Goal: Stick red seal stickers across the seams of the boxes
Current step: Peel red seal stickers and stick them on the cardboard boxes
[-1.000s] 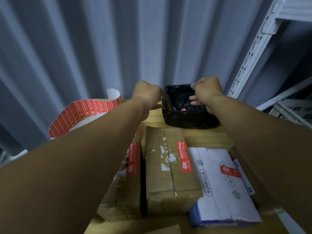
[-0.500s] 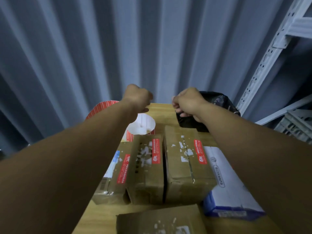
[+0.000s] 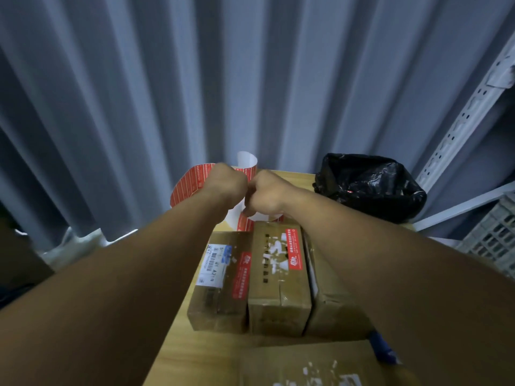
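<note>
Both of my hands meet at the roll of red seal stickers (image 3: 187, 188) at the far side of the wooden table (image 3: 178, 349). My left hand (image 3: 225, 185) is fisted against the curled strip. My right hand (image 3: 264, 193) is closed, its fingertips pinching at the white backing just below. Nearer to me stand three brown cardboard boxes in a row: the left box (image 3: 220, 280) and the middle box (image 3: 278, 277) each carry a red seal sticker across the top seam; the right box (image 3: 331, 305) is mostly hidden by my right forearm. Another box (image 3: 306, 363) lies at the bottom.
A black plastic bag (image 3: 367, 185) sits open at the back right of the table. A grey corrugated wall (image 3: 250, 79) rises behind. A white perforated shelf upright (image 3: 468, 118) and a grey crate (image 3: 496, 240) stand at the right.
My hands left the black bag and came together at the sticker roll to the left. The view swung left and down, so the boxes sit further right.
</note>
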`<state>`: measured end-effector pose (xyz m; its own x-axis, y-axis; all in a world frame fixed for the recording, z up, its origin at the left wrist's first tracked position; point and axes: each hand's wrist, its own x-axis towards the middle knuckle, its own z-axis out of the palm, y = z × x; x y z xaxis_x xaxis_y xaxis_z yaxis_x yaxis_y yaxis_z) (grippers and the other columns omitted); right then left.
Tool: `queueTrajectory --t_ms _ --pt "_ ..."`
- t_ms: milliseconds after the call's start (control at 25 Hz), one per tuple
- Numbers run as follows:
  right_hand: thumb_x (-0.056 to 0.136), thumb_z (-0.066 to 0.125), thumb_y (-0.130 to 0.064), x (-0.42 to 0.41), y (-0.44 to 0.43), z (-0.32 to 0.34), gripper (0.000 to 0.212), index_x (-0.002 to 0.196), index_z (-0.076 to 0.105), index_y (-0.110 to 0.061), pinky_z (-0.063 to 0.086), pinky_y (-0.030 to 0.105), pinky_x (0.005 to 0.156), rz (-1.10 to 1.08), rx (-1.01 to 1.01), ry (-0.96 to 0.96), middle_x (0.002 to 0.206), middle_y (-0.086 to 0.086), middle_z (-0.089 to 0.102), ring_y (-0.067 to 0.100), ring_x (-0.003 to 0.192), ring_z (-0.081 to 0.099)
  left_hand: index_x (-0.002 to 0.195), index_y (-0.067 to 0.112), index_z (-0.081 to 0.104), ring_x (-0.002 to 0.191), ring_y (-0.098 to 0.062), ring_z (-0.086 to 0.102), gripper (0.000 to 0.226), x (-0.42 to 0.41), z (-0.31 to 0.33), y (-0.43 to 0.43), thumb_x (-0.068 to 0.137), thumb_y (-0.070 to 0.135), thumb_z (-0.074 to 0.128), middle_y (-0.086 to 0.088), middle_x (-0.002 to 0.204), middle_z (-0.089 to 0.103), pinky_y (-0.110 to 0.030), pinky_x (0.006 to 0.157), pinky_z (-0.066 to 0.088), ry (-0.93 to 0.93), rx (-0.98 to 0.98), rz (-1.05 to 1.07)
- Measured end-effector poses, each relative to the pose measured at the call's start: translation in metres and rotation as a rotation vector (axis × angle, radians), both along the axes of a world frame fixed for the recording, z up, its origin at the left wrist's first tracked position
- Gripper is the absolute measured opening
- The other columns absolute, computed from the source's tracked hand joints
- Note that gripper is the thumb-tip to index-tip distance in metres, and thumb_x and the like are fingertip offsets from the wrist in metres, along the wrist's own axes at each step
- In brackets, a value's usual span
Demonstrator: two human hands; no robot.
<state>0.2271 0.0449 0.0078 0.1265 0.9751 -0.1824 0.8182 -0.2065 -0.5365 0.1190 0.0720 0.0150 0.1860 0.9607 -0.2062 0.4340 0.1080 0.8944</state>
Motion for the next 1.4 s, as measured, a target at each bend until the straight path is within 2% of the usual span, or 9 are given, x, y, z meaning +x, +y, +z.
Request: queueTrajectory --t_ms 120,280,440,560,720,760,920,1120,1400 --pt "0.071 0.084 -0.014 -0.007 0.005 -0.014 0.021 0.089 0.073 -0.015 0.059 0.039 0.082 0.006 -0.025 -0.019 0.091 0.004 0.074 0.025 0.087 0.07 0.098 0.004 0.068 0.097 -0.037 0.07 0.019 -0.008 -0.01 0.004 0.09 0.008 0.051 -0.019 0.099 0.072 -0.055 0.089 0.057 -0.007 -0.002 0.042" --pt "0.085 0.058 -0.009 -0.012 0.0 -0.022 0.015 0.096 0.065 -0.017 0.058 0.041 0.082 -0.04 0.058 -0.158 0.094 0.004 0.069 0.027 0.088 0.066 0.1 0.004 0.067 0.1 -0.036 0.068 0.017 -0.014 -0.01 0.0 0.095 0.009 0.052 -0.02 0.104 0.07 -0.053 0.093 0.056 -0.031 -0.017 0.07" --pt "0.091 0.054 -0.005 -0.001 -0.006 -0.007 0.02 0.091 0.064 -0.023 0.057 0.042 0.086 -0.13 0.191 0.003 0.104 0.005 0.067 0.027 0.094 0.065 0.095 0.004 0.066 0.09 -0.03 0.064 0.013 -0.014 -0.003 -0.007 0.095 0.005 0.053 -0.015 0.096 0.067 -0.051 0.092 0.057 -0.028 -0.01 0.101" --pt "0.089 0.059 -0.001 0.012 -0.014 0.004 0.027 0.08 0.059 -0.027 0.058 0.043 0.083 -0.175 0.298 0.115 0.095 0.004 0.068 0.025 0.09 0.067 0.088 0.009 0.061 0.079 -0.025 0.058 0.012 -0.007 0.005 -0.015 0.092 0.02 0.056 -0.01 0.092 0.064 -0.046 0.09 0.055 -0.035 -0.021 0.13" --pt "0.089 0.059 0.007 0.022 -0.03 0.017 0.032 0.084 0.062 -0.024 0.054 0.031 0.074 -0.178 0.397 0.279 0.08 0.0 0.064 0.018 0.078 0.063 0.119 0.018 0.062 0.098 -0.034 0.062 0.082 0.01 -0.016 0.01 0.053 0.067 0.057 -0.011 0.116 0.064 -0.049 0.091 0.052 -0.04 -0.073 0.186" --pt "0.089 0.059 0.008 0.024 -0.034 0.021 0.031 0.087 0.064 -0.022 0.053 0.029 0.072 -0.163 0.409 0.31 0.079 -0.001 0.063 0.016 0.075 0.062 0.122 0.018 0.059 0.096 -0.032 0.063 0.088 0.01 -0.012 0.006 0.052 0.072 0.058 -0.009 0.117 0.065 -0.046 0.087 0.052 -0.079 -0.106 0.191" --pt "0.092 0.062 0.005 0.03 -0.042 0.027 0.027 0.089 0.069 -0.021 0.055 0.03 0.073 -0.125 0.421 0.344 0.076 -0.003 0.064 0.011 0.072 0.062 0.114 0.011 0.057 0.074 -0.019 0.061 0.034 0.011 0.023 -0.028 0.095 0.039 0.061 -0.009 0.102 0.069 -0.029 0.057 0.038 -0.288 -0.16 0.194" --pt "0.092 0.069 -0.007 0.039 -0.044 0.027 0.022 0.085 0.068 -0.028 0.058 0.033 0.076 -0.169 0.448 0.321 0.087 -0.005 0.067 0.016 0.083 0.068 0.11 0.006 0.065 0.085 -0.027 0.071 0.025 0.015 0.017 -0.023 0.094 0.025 0.063 -0.011 0.096 0.071 -0.038 0.081 0.058 -0.36 -0.132 0.267" --pt "0.089 0.075 -0.019 0.04 -0.044 0.025 0.016 0.08 0.068 -0.031 0.061 0.044 0.083 -0.215 0.554 0.228 0.096 -0.007 0.069 0.018 0.087 0.07 0.084 0.013 0.06 0.081 -0.025 0.067 0.016 0.021 0.023 -0.027 0.095 0.024 0.062 -0.009 0.087 0.068 -0.035 0.075 0.053 -0.447 -0.092 0.309"
